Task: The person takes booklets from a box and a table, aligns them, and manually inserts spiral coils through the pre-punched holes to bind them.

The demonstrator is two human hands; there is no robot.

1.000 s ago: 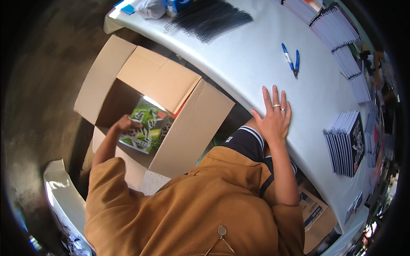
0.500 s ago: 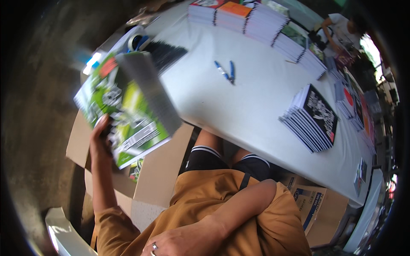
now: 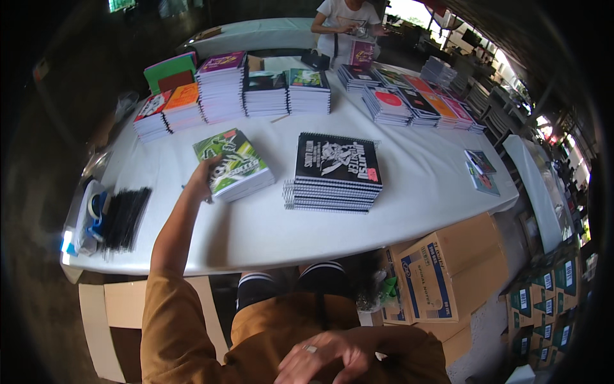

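My left hand (image 3: 203, 179) grips the left side of a stack of books (image 3: 240, 163) with green and white covers showing a ball and a player. The stack is at the table, left of the middle; I cannot tell whether it rests fully on the cloth. Right of it stands a pile of black-covered spiral notebooks (image 3: 336, 166), apart from the green stack. My right hand (image 3: 320, 358), with a ring on one finger, lies in front of my belly. It holds nothing visible and its fingers are loosely apart.
Piled notebooks (image 3: 220, 89) line the table's far side, with more piles (image 3: 409, 105) at the right. At the left lie black binding strips (image 3: 126, 219) and a tape dispenser (image 3: 94, 208). Open cardboard boxes (image 3: 476, 256) stand below the front edge. Another person (image 3: 348, 22) stands behind the table.
The green stack has moved in my left hand from over the box at the left to the tabletop beside the black notebooks. The view has turned. My right hand stays near my belly.
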